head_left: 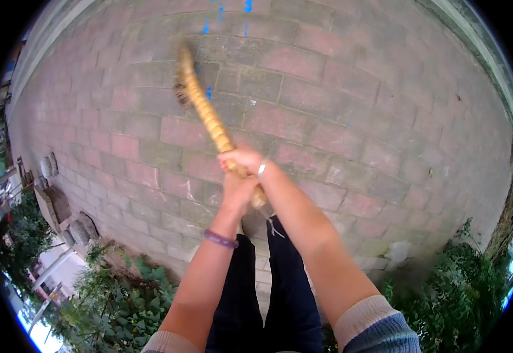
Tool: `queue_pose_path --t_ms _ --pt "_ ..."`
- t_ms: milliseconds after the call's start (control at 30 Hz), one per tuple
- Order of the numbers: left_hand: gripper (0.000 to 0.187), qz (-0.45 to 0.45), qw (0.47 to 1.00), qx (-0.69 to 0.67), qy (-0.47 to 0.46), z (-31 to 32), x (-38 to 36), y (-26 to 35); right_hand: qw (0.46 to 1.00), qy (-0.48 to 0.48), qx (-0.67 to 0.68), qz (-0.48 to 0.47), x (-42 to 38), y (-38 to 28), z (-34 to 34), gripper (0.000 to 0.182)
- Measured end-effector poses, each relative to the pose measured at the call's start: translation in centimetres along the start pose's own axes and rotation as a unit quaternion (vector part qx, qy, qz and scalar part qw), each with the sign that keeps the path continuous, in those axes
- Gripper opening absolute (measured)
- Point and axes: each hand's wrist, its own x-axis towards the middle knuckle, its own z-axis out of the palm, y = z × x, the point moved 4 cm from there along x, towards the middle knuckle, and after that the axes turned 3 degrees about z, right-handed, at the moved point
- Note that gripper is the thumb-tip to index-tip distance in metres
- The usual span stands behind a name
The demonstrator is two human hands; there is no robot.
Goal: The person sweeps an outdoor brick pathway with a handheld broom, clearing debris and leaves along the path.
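Note:
Both my hands grip a broom (212, 123) with a yellow, ridged, slightly curved handle. My right hand (243, 159), with a pale band at the wrist, wraps round the handle higher up, toward the far end. Just below it, nearer my body, my left hand (240, 187) closes round the lower part; a purple bracelet sits on that wrist. The butt of the handle sticks out below my hands, with a thin cord hanging from it. Dark bristles show at the left side of the far end, which is blurred.
Red and grey paving bricks (350, 147) spread in front of me, with blue paint marks (248, 6) at the top. Green plants (130, 294) grow at the lower left, and more bushes (450, 294) at the lower right. Stones (80, 228) lie by the left edge. A pale kerb (485, 47) curves at the upper right.

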Motion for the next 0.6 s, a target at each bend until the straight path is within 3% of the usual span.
queue_pose_path --t_ms 100,167,200,233,267,333,433,533,600 --pt "0.032 0.011 0.992 0.101 -0.071 5.6 -3.1 -0.4 0.983 0.129 0.119 -0.051 -9.6 0.3 -4.3 0.019" --pt "0.042 -0.009 0.935 0.327 -0.133 9.3 -5.1 -4.9 0.935 0.287 0.191 -0.078 -16.4 3.0 -7.3 0.018" --pt "0.046 -0.004 0.926 0.305 -0.221 11.4 -6.5 -4.9 0.903 0.360 0.213 -0.101 -19.7 3.7 -8.0 0.018" --pt "0.044 -0.084 0.916 0.242 -0.309 13.3 -8.1 -2.4 0.863 0.430 0.233 -0.125 -22.7 4.1 -8.5 0.017" --pt "0.037 -0.138 0.924 0.149 -0.325 14.4 -9.4 -0.3 0.837 0.466 0.249 -0.143 -25.0 4.1 -8.9 0.015" --pt "0.030 -0.174 0.882 0.169 -0.404 15.9 -9.0 1.4 0.792 0.498 0.286 -0.209 -27.4 2.9 -8.8 0.013" --pt "0.026 -0.046 0.863 0.321 -0.388 16.4 -9.8 6.2 0.744 0.498 0.332 -0.297 -28.3 0.4 -7.4 0.013" --pt "0.027 -0.042 0.917 0.291 -0.270 13.7 -9.0 6.7 0.795 0.486 0.250 -0.265 -25.6 -3.8 -4.9 0.015" --pt "0.031 -0.039 0.961 0.219 -0.166 11.6 -8.3 7.9 0.862 0.405 0.196 -0.232 -21.8 -6.4 -4.0 0.018"
